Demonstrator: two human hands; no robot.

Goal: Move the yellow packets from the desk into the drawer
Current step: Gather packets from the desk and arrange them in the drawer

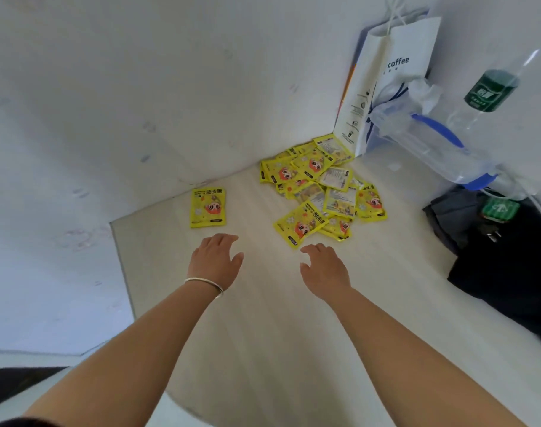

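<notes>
A heap of several yellow packets [320, 188] with a cartoon face lies on the pale desk [263, 334], near the back wall. One yellow packet [208, 207] lies alone to the left of the heap. My left hand [215, 260], with a silver bangle on the wrist, hovers open just below that single packet. My right hand [324, 268] is open too, fingers spread, just short of the nearest packet of the heap. Neither hand holds anything. No drawer is in view.
A white paper bag [392, 78] marked "coffee" stands in the back corner. Beside it lie a clear plastic bag with blue handles [429, 140] and a clear bottle with a green label [491, 90]. Dark cloth [506, 266] covers the desk's right side. The wall runs along the left.
</notes>
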